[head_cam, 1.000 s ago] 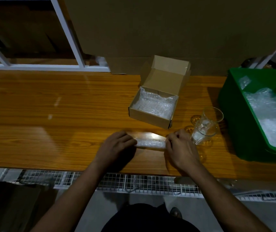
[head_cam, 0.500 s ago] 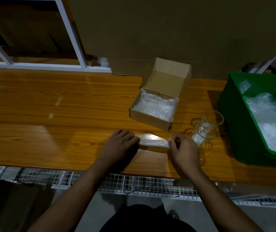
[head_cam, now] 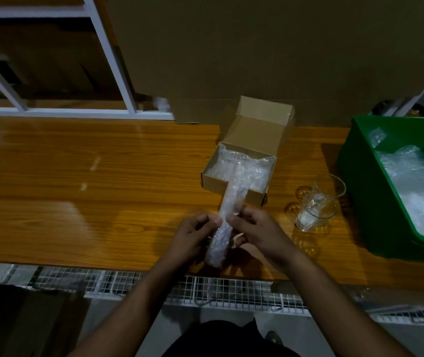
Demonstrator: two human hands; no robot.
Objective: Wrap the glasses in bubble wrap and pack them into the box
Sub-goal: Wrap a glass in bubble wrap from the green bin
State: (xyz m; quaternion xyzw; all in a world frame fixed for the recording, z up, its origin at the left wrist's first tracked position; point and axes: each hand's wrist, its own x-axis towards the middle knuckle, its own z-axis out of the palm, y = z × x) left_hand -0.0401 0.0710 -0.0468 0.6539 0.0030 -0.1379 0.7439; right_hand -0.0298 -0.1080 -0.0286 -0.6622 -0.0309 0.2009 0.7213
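Bubble wrap roll (head_cam: pixel 225 222) is pinched at mid-length between the left hand (head_cam: pixel 193 237) and the right hand (head_cam: pixel 256 231), held lengthwise above the tabletop (head_cam: pixel 102 202). Its far end overlaps the near wall of the open cardboard box (head_cam: pixel 239 173), which is lined with more wrap. Just right of the box, an unwrapped glass (head_cam: pixel 319 204) stands on the tabletop. Farther right of the box sits a green bin (head_cam: pixel 360 191) containing bubble wrap.
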